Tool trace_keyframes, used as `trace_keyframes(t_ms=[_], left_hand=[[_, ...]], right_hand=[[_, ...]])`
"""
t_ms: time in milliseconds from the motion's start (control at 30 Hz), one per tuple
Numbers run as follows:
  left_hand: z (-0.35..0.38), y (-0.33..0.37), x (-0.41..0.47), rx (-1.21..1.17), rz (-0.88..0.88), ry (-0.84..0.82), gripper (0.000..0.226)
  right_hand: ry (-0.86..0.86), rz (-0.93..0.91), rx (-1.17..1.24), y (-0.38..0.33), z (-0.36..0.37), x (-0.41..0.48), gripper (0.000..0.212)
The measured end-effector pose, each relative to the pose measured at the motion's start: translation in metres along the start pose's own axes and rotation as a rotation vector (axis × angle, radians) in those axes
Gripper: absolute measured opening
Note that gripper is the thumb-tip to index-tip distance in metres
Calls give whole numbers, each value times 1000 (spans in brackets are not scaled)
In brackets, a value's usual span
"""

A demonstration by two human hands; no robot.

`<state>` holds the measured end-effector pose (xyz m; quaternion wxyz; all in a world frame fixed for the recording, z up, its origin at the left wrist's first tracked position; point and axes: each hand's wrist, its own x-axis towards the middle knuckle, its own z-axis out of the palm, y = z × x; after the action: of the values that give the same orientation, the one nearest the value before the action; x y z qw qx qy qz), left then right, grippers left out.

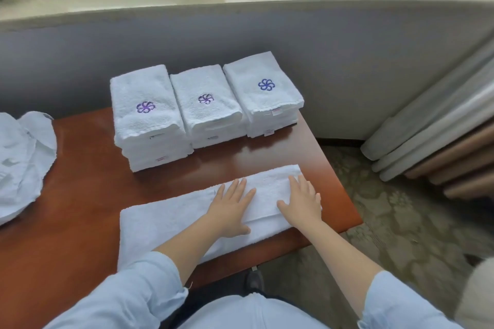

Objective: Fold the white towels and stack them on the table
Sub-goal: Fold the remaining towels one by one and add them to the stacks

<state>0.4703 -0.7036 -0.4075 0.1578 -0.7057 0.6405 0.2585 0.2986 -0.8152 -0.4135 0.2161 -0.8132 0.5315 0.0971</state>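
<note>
White terry cloth lies in a long folded strip across the lower centre of the frame: the towel (165, 224) rests on the reddish-brown table (80, 195), its right end near the table's right edge. Both hands press flat on it with fingers straight and spread, the left hand (231, 209) beside the right hand (300, 201) on the strip's right half. Above them in the frame, 3 stacks of folded towels (208, 107) stand side by side, each topped with a purple-blue flower emblem. A heap of unfolded towels (21, 163) sits at the left edge.
</note>
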Motion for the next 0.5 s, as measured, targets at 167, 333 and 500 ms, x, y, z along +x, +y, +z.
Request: trace_keyframes(t_ms=[167, 333, 500], left_hand=[[0, 16, 11, -28, -21, -96, 95], [-2, 16, 14, -65, -34, -99, 89], [-4, 16, 19, -237, -83, -48, 65]], right_hand=[[-3, 49, 57, 16, -6, 6, 81], [-62, 105, 320, 20, -12, 13, 94], [-97, 299, 907, 14, -20, 22, 77]])
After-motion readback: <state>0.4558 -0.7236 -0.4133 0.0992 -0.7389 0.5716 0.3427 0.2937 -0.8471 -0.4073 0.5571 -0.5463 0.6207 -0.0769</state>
